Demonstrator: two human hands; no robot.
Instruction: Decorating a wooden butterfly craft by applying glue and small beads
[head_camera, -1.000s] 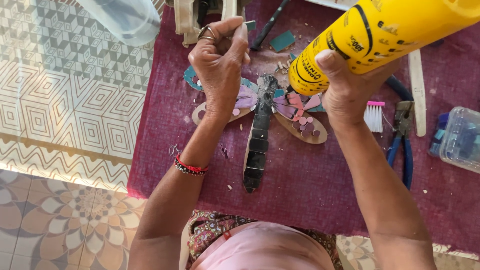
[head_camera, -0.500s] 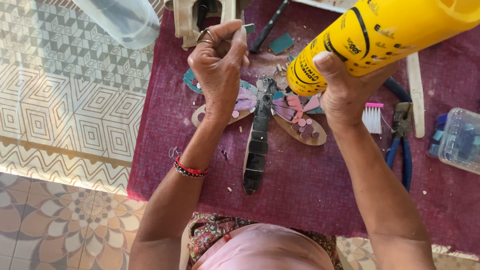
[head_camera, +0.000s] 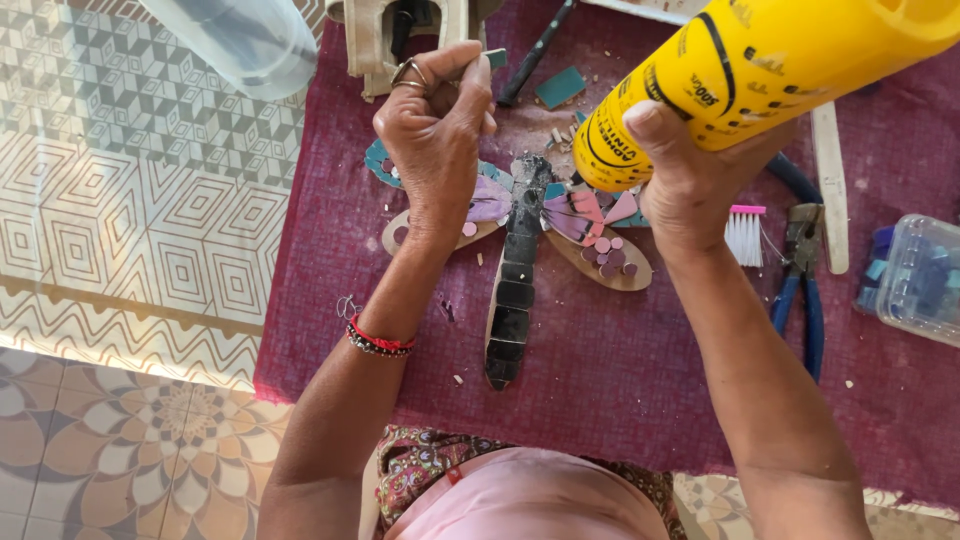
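Observation:
A wooden dragonfly (head_camera: 515, 275) with a black tiled body and pink and purple mosaic wings lies on the maroon cloth (head_camera: 620, 380). My right hand (head_camera: 690, 185) grips a big yellow glue bottle (head_camera: 750, 70), tipped nozzle-down over the right wing. Above the left wing, my left hand (head_camera: 435, 130) pinches a small teal tile (head_camera: 495, 58) between thumb and fingertips. That hand wears a ring, and a red and black bracelet sits on its wrist.
Blue-handled nippers (head_camera: 800, 290), a small white brush with a pink back (head_camera: 745, 232) and a flat wooden stick (head_camera: 830, 180) lie at the right. A clear box of tiles (head_camera: 915, 280) stands at the right edge. A loose teal tile (head_camera: 560, 87) lies behind. Patterned floor (head_camera: 130, 230) shows left.
The bottle's nozzle has come down a little closer to the dragonfly's right wing. My left hand has kept its place above the left wing with the tile.

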